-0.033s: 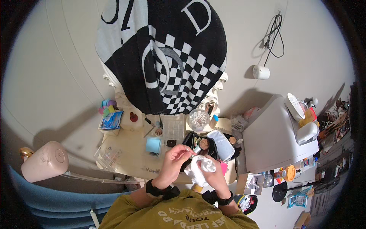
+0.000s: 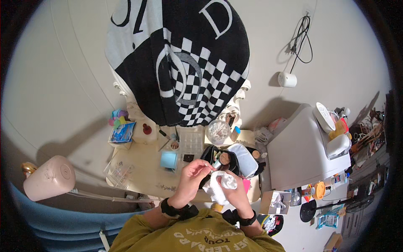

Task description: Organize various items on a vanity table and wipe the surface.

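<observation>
My right hand (image 2: 239, 196) is closed around a bunched white cloth (image 2: 216, 191), which hangs below the fingers. Just left of it, my left hand (image 2: 191, 180) has thumb and forefinger pinched together at the cloth's upper edge. Whatever is in that pinch is too small to make out. Beyond both hands lies an unzipped black makeup bag (image 2: 206, 154) with brushes and tubes in it. A round brown-topped item (image 2: 225, 158) stands up out of the bag, near my fingertips. The bag's pale lining (image 2: 244, 159) shows on its right flap.
On the cream table (image 2: 145, 168) are a light blue square box (image 2: 168, 160), a clear compartment tray (image 2: 191, 140), and a tub of cotton swabs (image 2: 219, 131). A pink lamp (image 2: 50, 178) stands left. A white cabinet (image 2: 294, 147) rises right, beside an open carton (image 2: 275, 203).
</observation>
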Demonstrator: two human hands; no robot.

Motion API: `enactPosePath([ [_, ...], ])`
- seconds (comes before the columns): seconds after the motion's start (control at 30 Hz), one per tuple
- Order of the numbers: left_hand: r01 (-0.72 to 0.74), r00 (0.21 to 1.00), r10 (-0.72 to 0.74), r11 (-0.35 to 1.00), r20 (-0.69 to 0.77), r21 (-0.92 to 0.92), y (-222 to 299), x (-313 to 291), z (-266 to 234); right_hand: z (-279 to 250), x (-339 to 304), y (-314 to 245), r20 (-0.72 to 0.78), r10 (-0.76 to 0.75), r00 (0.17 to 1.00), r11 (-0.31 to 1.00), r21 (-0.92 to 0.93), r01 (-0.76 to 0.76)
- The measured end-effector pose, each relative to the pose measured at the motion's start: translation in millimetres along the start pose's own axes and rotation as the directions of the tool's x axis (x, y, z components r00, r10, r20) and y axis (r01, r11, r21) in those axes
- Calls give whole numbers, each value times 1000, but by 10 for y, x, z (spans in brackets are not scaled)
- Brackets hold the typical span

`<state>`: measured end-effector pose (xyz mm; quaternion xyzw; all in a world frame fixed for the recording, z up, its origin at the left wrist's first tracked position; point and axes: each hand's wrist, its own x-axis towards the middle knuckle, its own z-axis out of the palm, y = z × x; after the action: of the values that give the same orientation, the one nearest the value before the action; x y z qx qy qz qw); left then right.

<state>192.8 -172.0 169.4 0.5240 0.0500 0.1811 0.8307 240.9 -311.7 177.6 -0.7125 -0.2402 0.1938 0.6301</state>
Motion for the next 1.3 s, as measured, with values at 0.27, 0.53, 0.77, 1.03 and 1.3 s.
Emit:
enactPosePath([
  [0.27, -2, 1000, 2, 997, -9, 74, -44, 24, -66, 45, 25, 88, 43, -28, 999, 979, 205, 19],
  [0.53, -194, 953, 205, 978, -222, 71, -35, 104, -175, 5, -87, 152, 98, 55, 994, 988, 138, -68],
  [0.77, -71, 986, 83, 994, -147, 81, -112, 35, -55, 93, 90, 63, -7, -26, 1000, 993, 114, 27],
  [1.03, -72, 982, 73, 997, -174, 14, -205, 32, -40, 263, 82, 168, -22, -402, 916, 831, -430, 354],
  [1.3, 29, 967, -57, 993, -247, -116, -349, -16, -123, 309, 216, 287, -5, -357, 934, 766, -573, 290],
])
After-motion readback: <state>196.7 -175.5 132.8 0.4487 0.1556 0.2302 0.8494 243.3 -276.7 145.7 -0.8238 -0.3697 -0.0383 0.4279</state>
